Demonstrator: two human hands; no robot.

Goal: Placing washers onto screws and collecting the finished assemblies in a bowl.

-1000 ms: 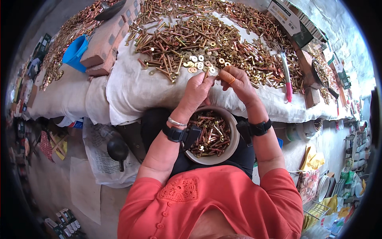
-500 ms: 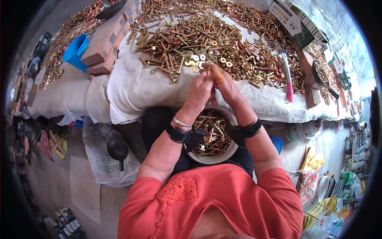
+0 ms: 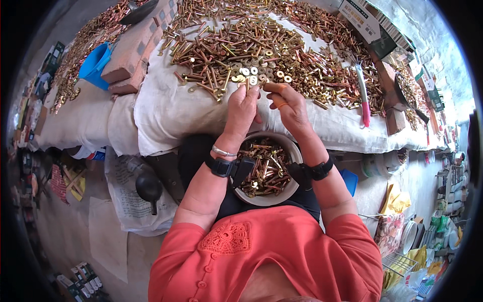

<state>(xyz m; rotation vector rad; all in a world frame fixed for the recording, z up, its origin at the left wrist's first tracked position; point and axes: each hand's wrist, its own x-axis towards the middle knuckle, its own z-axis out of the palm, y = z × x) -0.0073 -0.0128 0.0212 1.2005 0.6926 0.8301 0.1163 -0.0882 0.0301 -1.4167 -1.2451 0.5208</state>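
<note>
My left hand (image 3: 241, 109) is closed on a brass-coloured bolt (image 3: 247, 83), which stands up between thumb and fingers. Just to its right, my right hand (image 3: 292, 109) is pinched, with the index finger reaching toward the left fingertips. Whatever it grips is too small to make out. Flat washers (image 3: 253, 79) lie in a patch just beyond both hands. Behind them spreads a heap of bolts (image 3: 216, 50), with a pile of small nuts or washers (image 3: 299, 68) on the right. Below my wrists, a pale round tub (image 3: 266, 202) full of bolts with hardware on them rests on my lap.
The cloth-covered table (image 3: 176, 118) has bricks (image 3: 128, 65) and a blue cup (image 3: 95, 65) at left. A pink-handled tool (image 3: 366, 116) lies at right, near more bricks (image 3: 395, 121) and a carton (image 3: 365, 25). A black rubber bulb (image 3: 149, 187) sits below the table.
My hands, together before, have moved slightly apart. The left has shifted left with the bolt now showing upright; the right has its index finger extended toward it.
</note>
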